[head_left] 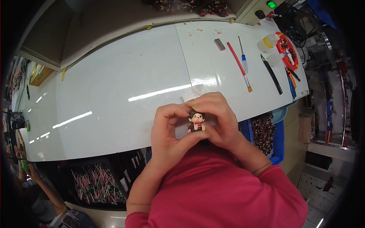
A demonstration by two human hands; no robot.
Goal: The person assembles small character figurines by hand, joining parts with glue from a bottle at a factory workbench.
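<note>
Close above the table's near edge, a small brown toy figurine (196,121) with a pale face and a red patch on its chest is held upright between both hands. My left hand (167,127) curls around its left side, with the fingertips at the head and the thumb at the base. From the other side, my right hand (217,117) is closed on it too, fingers over the top and thumb low. Just beyond my fingers lies a crumpled white tissue (195,92) on the white table (125,76).
At the right lie a paintbrush (240,68), a blue-handled screwdriver (244,60), a black craft knife (272,74), bottles (268,41) and a red dish (289,64). Below the table stand a blue bin (279,140) of small pieces and a dark crate (68,182) of wires. Another person's arm (49,192) shows far left.
</note>
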